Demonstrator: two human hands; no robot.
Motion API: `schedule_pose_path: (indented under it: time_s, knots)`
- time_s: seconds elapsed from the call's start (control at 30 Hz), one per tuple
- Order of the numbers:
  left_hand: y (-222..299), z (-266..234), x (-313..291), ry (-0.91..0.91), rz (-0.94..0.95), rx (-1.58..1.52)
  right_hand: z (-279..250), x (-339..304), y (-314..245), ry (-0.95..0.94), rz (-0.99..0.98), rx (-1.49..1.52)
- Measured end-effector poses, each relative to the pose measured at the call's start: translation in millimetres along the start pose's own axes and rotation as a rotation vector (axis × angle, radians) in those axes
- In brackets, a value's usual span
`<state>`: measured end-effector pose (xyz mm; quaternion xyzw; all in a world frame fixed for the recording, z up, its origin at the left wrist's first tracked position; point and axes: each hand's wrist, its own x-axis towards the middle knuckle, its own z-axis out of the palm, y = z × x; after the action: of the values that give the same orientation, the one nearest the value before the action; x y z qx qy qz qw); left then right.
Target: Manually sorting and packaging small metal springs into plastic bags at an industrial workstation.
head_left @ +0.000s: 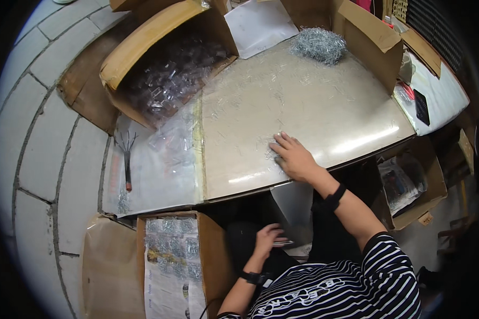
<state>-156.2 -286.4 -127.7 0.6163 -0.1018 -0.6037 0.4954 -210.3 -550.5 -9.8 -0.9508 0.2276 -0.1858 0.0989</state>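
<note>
My right hand (297,158) lies palm down near the front edge of the tan tabletop (351,106), fingers spread. Beside and under its fingertips is a small cluster of thin silvery wire pieces (267,144). Below the table edge, over my lap, my left hand (263,243) has curled fingers by a thin, shiny-edged object (284,243); its kind is too small to tell. A translucent sheet (292,202) hangs from the table edge between the hands. A tangled heap of similar silvery pieces (318,45) rests at the far side.
At the back left, a tipped cardboard box (143,45) holds many small clear plastic cases (170,87). A dark-handled pronged tool (127,170) lies left. An open carton (213,250) with bagged silvery pieces stands near left. A black phone (421,107) and another carton (434,178) are right.
</note>
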Motion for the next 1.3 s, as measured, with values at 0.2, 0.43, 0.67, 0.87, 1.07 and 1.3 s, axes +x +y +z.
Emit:
schedule_pose_path:
  time_s: [0.2, 0.43, 0.67, 0.87, 1.07, 1.3]
  knots:
    - [16, 42, 6, -0.335, -0.029, -0.195, -31, 5, 36, 0.069, 0.292, 0.572]
    - [13, 37, 4, -0.557, 0.012, -0.584, -10, -50, -46, 0.110, 0.048, 0.082]
    - [-3, 32, 14, -0.617, 0.031, -0.643, -46, -30, -28, -0.017, 0.223, 0.461]
    - [-23, 39, 26, -0.190, 0.038, -0.492, -18, -78, -49, 0.009, -0.093, 0.125]
    - [-16, 43, 30, -0.147, 0.086, -0.413, -37, -147, -63, 0.046, -0.020, 0.390]
    - [-30, 40, 27, -0.114, 0.080, -0.343, 16, -189, -77, -0.278, 0.132, 0.564]
